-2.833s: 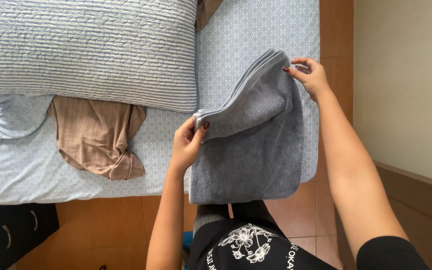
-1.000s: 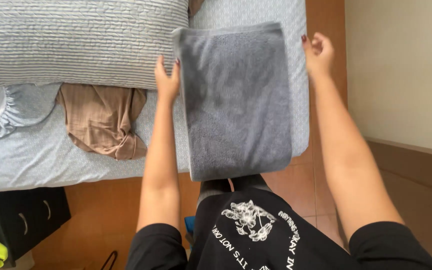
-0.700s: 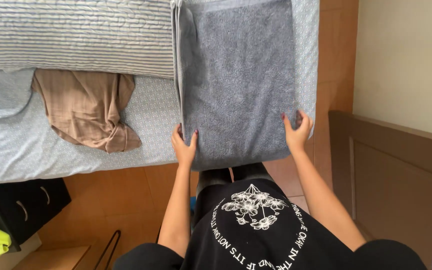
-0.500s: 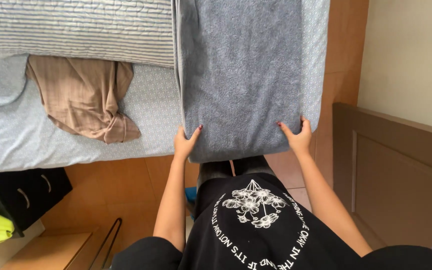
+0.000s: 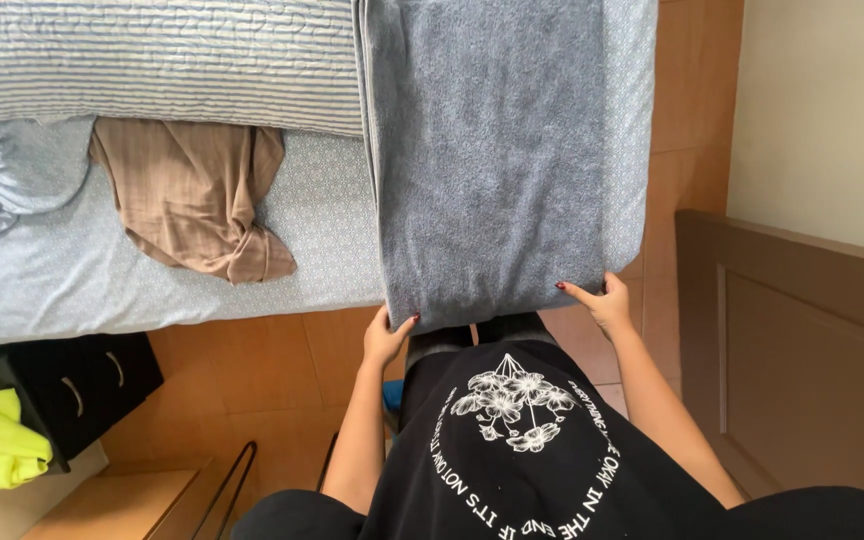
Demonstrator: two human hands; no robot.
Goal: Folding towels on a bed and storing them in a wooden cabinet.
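From the head view, your grey towel (image 5: 497,150) lies flat on the bed (image 5: 322,240), its long axis running straight away from you, from the near edge of the mattress up out of the top of the frame. The near short end hangs just over the bed's edge, right in front of your body.

Your left hand (image 5: 387,338) has the towel's near left corner, thumb on top and fingers tucked beneath it, so the pinch looks closed on the cloth. Your right hand (image 5: 600,300) has the near right corner in the same way, fingers curled around the hem. Both hands sit at the same end of the towel, one at each corner, so neither is nearer; the whole length of it stretches away from your grip.

Left of the towel, a crumpled tan garment (image 5: 197,205) lies well apart on the sheet, and beyond that a striped pillow (image 5: 152,55) touches the towel's left edge.
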